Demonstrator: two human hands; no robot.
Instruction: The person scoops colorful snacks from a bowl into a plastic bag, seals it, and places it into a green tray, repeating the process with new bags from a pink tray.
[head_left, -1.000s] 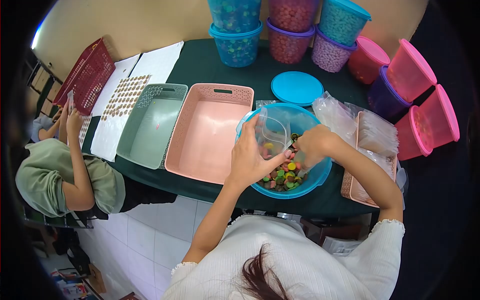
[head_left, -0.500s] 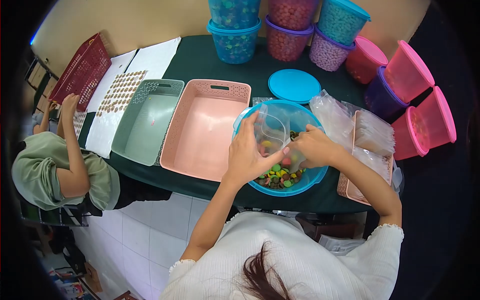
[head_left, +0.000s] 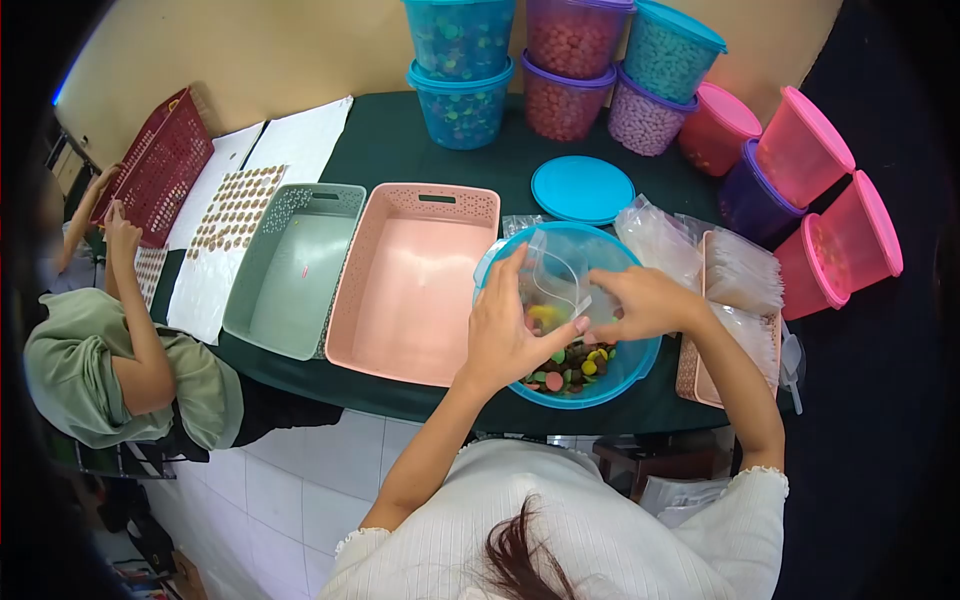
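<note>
My left hand [head_left: 510,325] grips a clear plastic pouch [head_left: 553,268] by its side, thumb across the front and fingers behind. Some yellow and green candies show blurred through the pouch's lower part. Close to the pouch's right edge is my right hand [head_left: 648,302], its finger and thumb apart. Both hands are over a blue tub [head_left: 640,375] of round, flat candies [head_left: 567,372] in brown, green, yellow and pink. Part of the tub's contents is hidden behind the hands and pouch.
A pink basket [head_left: 410,280] and a green basket [head_left: 290,275] stand left of the tub; a blue lid [head_left: 583,188] lies behind. Packs of clear bags [head_left: 742,272] sit at right. Candy tubs [head_left: 460,105] line the back. Another person [head_left: 110,350] works by a maroon basket [head_left: 165,165].
My right hand has drawn slightly up from the candies and its fingers have spread. The pouch stays in my left hand. The view has shifted a little.
</note>
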